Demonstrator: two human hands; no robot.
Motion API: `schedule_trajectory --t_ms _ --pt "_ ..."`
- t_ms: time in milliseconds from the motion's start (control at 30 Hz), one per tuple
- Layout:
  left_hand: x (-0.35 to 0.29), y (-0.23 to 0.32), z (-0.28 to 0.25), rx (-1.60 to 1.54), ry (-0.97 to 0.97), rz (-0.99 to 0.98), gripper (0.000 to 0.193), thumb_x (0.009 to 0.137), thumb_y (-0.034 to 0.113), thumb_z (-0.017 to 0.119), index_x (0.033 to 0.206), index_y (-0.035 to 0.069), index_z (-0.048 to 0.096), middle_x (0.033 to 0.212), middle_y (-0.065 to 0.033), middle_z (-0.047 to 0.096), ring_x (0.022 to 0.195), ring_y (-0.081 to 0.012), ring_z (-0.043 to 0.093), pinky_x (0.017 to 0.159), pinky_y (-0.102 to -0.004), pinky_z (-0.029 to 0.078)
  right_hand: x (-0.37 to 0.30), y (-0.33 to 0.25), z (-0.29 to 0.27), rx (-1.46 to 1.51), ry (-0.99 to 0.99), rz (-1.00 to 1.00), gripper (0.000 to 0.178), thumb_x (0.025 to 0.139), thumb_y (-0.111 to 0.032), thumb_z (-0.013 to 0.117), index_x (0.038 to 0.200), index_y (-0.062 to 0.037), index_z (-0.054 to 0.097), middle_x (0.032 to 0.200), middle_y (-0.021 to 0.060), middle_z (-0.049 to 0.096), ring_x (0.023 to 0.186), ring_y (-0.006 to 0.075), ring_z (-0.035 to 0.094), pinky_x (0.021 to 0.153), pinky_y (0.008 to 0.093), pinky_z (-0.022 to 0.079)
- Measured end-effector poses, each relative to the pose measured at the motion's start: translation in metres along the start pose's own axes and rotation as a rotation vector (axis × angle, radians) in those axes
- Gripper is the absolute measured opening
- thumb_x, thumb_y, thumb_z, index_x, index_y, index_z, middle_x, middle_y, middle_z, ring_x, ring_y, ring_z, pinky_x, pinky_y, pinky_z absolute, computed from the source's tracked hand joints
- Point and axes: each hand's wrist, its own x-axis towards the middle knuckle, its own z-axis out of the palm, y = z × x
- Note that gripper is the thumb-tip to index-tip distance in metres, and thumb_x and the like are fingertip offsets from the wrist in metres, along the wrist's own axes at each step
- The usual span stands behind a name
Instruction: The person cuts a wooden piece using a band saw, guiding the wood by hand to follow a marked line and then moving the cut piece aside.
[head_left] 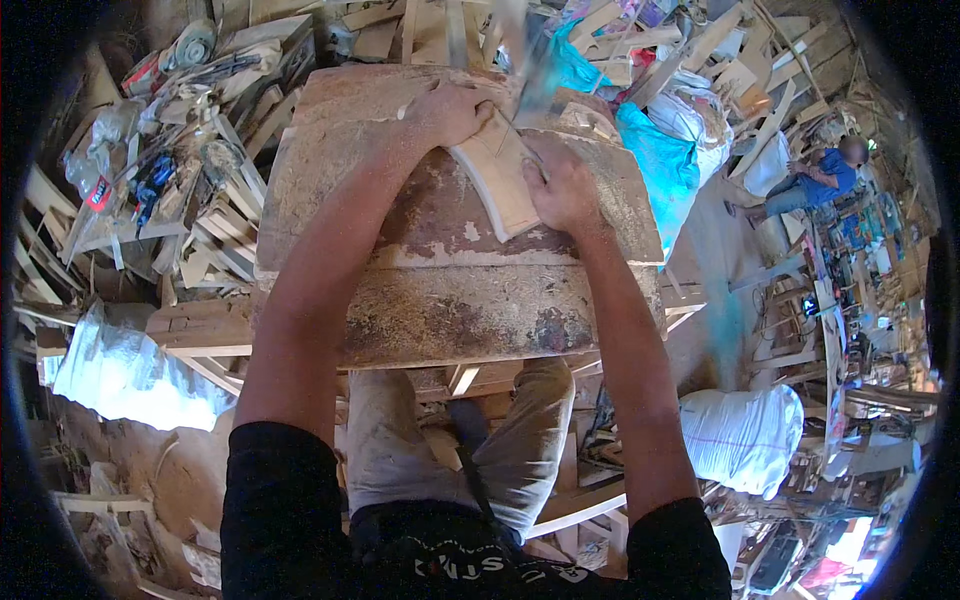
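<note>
To the left of the sawdust-strewn worktable (430, 325), a heap of wood offcuts (225, 225) is seen, with a clear plastic bottle (98, 192) lodged farther left of the table.

Over the table's far half, the left hand (447, 115) is placed at the upper left end of a curved wooden piece (500, 180); its fingers are curled in, with little gap, and that end is held, though the undersides of the fingertips are hidden. The piece is laid on the table's far half, right of its middle, slanting down to the right. By its look it should be light, stiff and dry, not readily broken, with a little slip from dust; it is best gripped by its long edges and broad ends. Against its right edge the right hand (566, 190) is set, its fingers folded nearly closed and the edge held, the thumb laid near the top face.

Beyond the table's right edge, a turquoise sack (660, 160) and a white sack (705, 125) are bunched together; well right of the table, a seated person in a blue shirt (832, 175) can be made out.
</note>
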Motion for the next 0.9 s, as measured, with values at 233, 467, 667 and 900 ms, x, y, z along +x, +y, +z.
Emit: schedule_trajectory --t_ms 233,467,667,900 --pt "-0.007 0.007 -0.007 -0.078 0.049 -0.185 0.041 0.102 0.040 0.048 0.124 0.013 0.071 0.116 -0.0205 0.073 0.108 -0.0417 0.070 0.100 -0.0559 0.052 0.012 0.016 0.006 0.152 0.120 -0.251 0.035 0.094 -0.014 0.063 0.127 -0.0043 0.066 0.123 0.0229 0.069 0.116 0.0423 0.065 0.100 0.0495 0.053" --pt "-0.005 0.010 -0.021 -0.096 -0.087 -0.257 0.043 0.104 0.041 0.045 0.131 0.017 0.069 0.129 -0.0179 0.070 0.122 -0.0356 0.065 0.110 -0.0537 0.047 0.014 0.018 0.009 0.141 0.104 -0.235 0.037 0.091 -0.012 0.062 0.127 -0.0033 0.066 0.122 0.0235 0.069 0.116 0.0435 0.065 0.100 0.0508 0.053" --pt "0.000 0.012 -0.019 -0.057 -0.083 -0.277 0.044 0.103 0.042 0.047 0.128 0.013 0.070 0.125 -0.0209 0.071 0.119 -0.0378 0.067 0.106 -0.0528 0.051 0.013 0.021 0.010 0.080 0.049 -0.168 0.040 0.090 -0.010 0.061 0.129 -0.0046 0.066 0.126 0.0230 0.068 0.119 0.0429 0.064 0.103 0.0504 0.052" --pt "0.001 0.004 -0.014 -0.094 -0.015 -0.211 0.044 0.103 0.044 0.048 0.133 0.019 0.069 0.121 -0.0212 0.072 0.114 -0.0397 0.069 0.108 -0.0594 0.046 0.015 0.020 0.011 0.100 0.097 -0.209 0.041 0.090 -0.012 0.060 0.130 -0.0056 0.066 0.126 0.0226 0.068 0.119 0.0427 0.063 0.106 0.0501 0.050"
